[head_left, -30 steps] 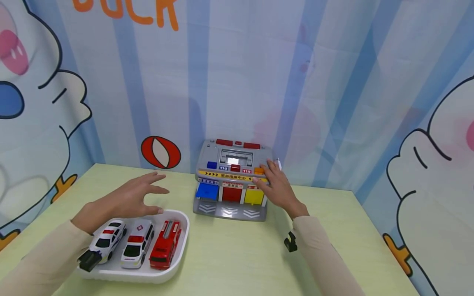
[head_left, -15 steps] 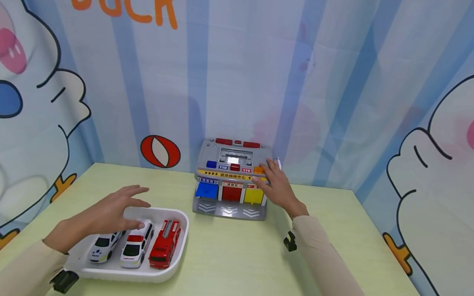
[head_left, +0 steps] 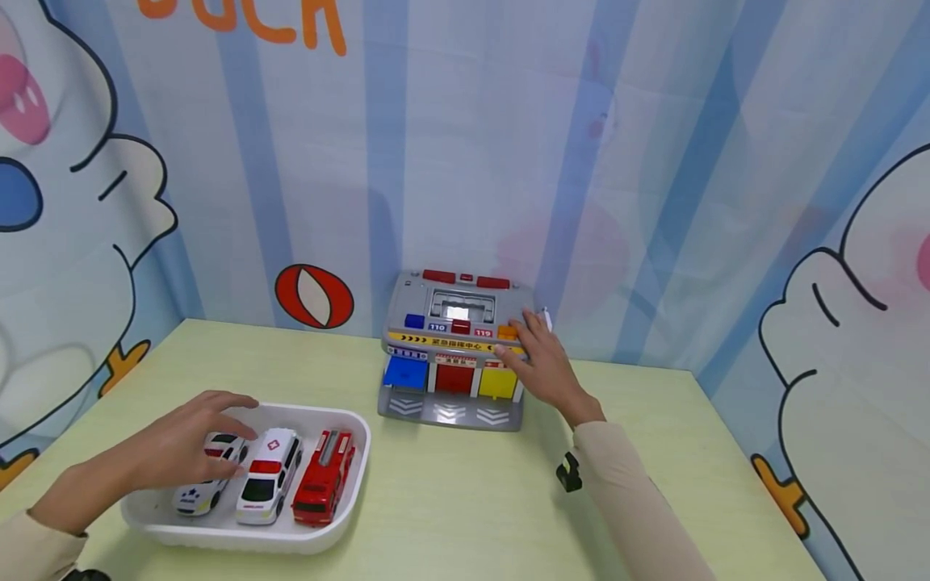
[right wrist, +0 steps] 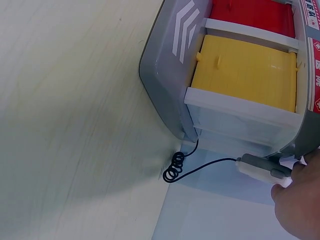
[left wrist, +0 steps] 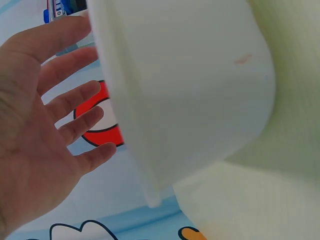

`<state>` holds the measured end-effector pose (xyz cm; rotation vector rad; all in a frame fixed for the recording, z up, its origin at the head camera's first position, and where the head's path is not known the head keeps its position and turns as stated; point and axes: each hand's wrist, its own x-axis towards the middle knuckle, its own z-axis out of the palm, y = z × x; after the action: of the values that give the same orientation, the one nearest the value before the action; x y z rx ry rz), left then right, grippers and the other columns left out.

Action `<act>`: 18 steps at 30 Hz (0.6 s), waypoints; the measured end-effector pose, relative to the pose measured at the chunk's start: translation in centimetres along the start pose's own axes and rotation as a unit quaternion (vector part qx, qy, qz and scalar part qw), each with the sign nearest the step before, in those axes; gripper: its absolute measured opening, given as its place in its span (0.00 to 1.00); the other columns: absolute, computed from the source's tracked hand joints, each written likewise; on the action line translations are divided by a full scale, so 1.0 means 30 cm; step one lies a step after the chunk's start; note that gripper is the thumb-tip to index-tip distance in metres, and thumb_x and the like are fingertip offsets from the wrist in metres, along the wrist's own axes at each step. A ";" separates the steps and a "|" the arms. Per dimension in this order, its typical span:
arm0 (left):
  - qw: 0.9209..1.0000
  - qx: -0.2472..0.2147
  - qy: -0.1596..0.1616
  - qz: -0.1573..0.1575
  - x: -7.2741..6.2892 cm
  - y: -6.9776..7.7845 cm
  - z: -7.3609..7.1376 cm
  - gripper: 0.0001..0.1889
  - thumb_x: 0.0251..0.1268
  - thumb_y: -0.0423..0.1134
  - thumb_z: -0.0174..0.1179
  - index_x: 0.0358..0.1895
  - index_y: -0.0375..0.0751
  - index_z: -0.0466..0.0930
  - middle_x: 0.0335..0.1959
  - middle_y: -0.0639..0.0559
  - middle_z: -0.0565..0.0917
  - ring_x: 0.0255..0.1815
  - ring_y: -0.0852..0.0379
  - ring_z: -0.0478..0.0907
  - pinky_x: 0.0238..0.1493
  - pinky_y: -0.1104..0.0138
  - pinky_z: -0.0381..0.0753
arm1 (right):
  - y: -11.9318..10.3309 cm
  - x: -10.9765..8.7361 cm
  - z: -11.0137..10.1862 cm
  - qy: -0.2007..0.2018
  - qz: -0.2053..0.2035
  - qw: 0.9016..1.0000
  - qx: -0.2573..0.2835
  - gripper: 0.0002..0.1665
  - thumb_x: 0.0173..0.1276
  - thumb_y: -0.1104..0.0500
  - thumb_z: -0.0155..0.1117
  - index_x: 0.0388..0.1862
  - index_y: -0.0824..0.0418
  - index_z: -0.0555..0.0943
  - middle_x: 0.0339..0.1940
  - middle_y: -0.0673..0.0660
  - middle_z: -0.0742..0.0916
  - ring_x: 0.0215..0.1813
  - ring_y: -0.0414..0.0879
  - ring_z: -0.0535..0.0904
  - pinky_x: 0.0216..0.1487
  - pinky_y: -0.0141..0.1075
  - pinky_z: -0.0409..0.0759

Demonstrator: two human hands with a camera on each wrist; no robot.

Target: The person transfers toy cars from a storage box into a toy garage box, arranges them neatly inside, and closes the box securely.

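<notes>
My left hand (head_left: 170,452), loosely spread and empty, hangs over the police car (head_left: 198,496) at the tray's (head_left: 308,542) left: best pinched by its sides, clear of the ambulance (head_left: 266,478). Farther right, my right hand (head_left: 546,367), fingers extended, rests on the toy station (head_left: 454,344). Obscured: the car's middle; my right fingertips' exact contact.

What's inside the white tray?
Head view, left to right: white police car, ambulance, red fire truck. The left hand covers part of the police car and the back-left of the tray; anything under there can't be seen.
</notes>
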<state>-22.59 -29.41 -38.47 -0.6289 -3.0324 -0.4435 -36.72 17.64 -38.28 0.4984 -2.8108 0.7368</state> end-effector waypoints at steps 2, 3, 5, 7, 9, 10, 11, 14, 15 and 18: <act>1.000 -0.006 -0.004 -0.008 -0.010 -0.007 0.006 0.17 0.45 0.49 0.79 0.42 0.54 0.90 0.63 0.38 0.76 0.65 0.31 0.66 0.57 0.32 0.73 | 0.001 0.000 0.001 0.000 -0.001 1.000 -0.001 0.41 0.75 0.36 0.49 0.79 0.55 0.60 0.84 0.59 0.53 0.85 0.60 0.40 0.79 0.65 0.44; 1.000 -0.009 -0.007 -0.011 -0.014 -0.010 0.009 0.17 0.44 0.49 0.79 0.42 0.55 0.90 0.64 0.38 0.76 0.65 0.32 0.66 0.57 0.32 0.73 | 0.001 0.000 0.001 0.000 -0.001 1.000 -0.001 0.41 0.75 0.36 0.49 0.79 0.55 0.60 0.84 0.59 0.53 0.85 0.60 0.40 0.79 0.64 0.44; 1.000 -0.015 -0.014 -0.011 -0.020 -0.018 0.015 0.18 0.44 0.48 0.79 0.42 0.54 0.90 0.64 0.38 0.76 0.65 0.31 0.65 0.57 0.31 0.73 | 0.001 0.000 0.001 0.000 -0.001 1.000 0.000 0.41 0.75 0.36 0.49 0.79 0.55 0.61 0.84 0.59 0.53 0.85 0.60 0.40 0.80 0.64 0.44; 0.999 -0.021 -0.024 -0.013 -0.024 -0.025 0.019 0.18 0.43 0.48 0.80 0.42 0.54 0.90 0.65 0.38 0.75 0.66 0.31 0.64 0.57 0.31 0.73 | 0.002 0.000 0.002 0.000 -0.001 1.000 0.001 0.41 0.75 0.37 0.49 0.79 0.56 0.61 0.84 0.59 0.53 0.85 0.60 0.40 0.80 0.63 0.44; 0.999 -0.026 -0.035 -0.011 -0.027 -0.032 0.023 0.19 0.42 0.47 0.80 0.42 0.55 0.90 0.66 0.37 0.74 0.66 0.30 0.63 0.58 0.31 0.72 | 0.001 0.000 0.002 -0.001 0.000 1.000 0.003 0.41 0.75 0.37 0.49 0.79 0.56 0.61 0.84 0.59 0.53 0.85 0.60 0.40 0.80 0.63 0.43; 0.999 -0.031 -0.041 -0.010 -0.028 -0.035 0.025 0.19 0.41 0.47 0.81 0.41 0.55 0.90 0.66 0.37 0.73 0.66 0.30 0.63 0.58 0.31 0.72 | 0.001 0.000 0.002 -0.001 0.000 1.000 0.003 0.41 0.75 0.37 0.49 0.79 0.56 0.61 0.84 0.59 0.53 0.85 0.59 0.40 0.80 0.63 0.43; 0.998 -0.035 -0.046 -0.009 -0.030 -0.038 0.026 0.19 0.41 0.47 0.81 0.41 0.55 0.90 0.67 0.37 0.73 0.66 0.30 0.63 0.58 0.31 0.72 | 0.001 0.000 0.002 -0.002 0.000 1.000 0.002 0.41 0.75 0.37 0.49 0.79 0.56 0.61 0.84 0.59 0.53 0.85 0.59 0.40 0.80 0.62 0.43; 0.997 -0.049 -0.058 -0.005 -0.035 -0.050 0.034 0.20 0.40 0.47 0.81 0.41 0.55 0.89 0.68 0.35 0.70 0.67 0.28 0.61 0.59 0.31 0.71 | 0.000 0.001 0.002 -0.003 0.002 1.000 0.002 0.41 0.75 0.36 0.49 0.79 0.55 0.60 0.84 0.59 0.53 0.85 0.59 0.39 0.80 0.63 0.43; 0.997 -0.052 -0.061 -0.004 -0.037 -0.054 0.038 0.20 0.39 0.47 0.81 0.42 0.55 0.89 0.68 0.34 0.70 0.67 0.28 0.61 0.59 0.31 0.71 | 0.000 0.001 0.002 -0.003 0.003 1.000 0.002 0.41 0.75 0.36 0.49 0.80 0.55 0.60 0.84 0.59 0.53 0.85 0.59 0.39 0.80 0.63 0.43; 0.996 -0.057 -0.063 -0.001 -0.040 -0.065 0.046 0.22 0.39 0.46 0.82 0.43 0.54 0.90 0.69 0.33 0.68 0.68 0.27 0.59 0.60 0.30 0.70 | -0.001 0.001 0.001 -0.003 0.003 1.000 0.004 0.41 0.76 0.36 0.49 0.80 0.55 0.60 0.85 0.59 0.52 0.85 0.59 0.39 0.80 0.63 0.42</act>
<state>-22.18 -31.21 -40.40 -0.6838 -3.1439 -0.6023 -36.75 17.60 -38.28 0.4950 -2.8164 0.7485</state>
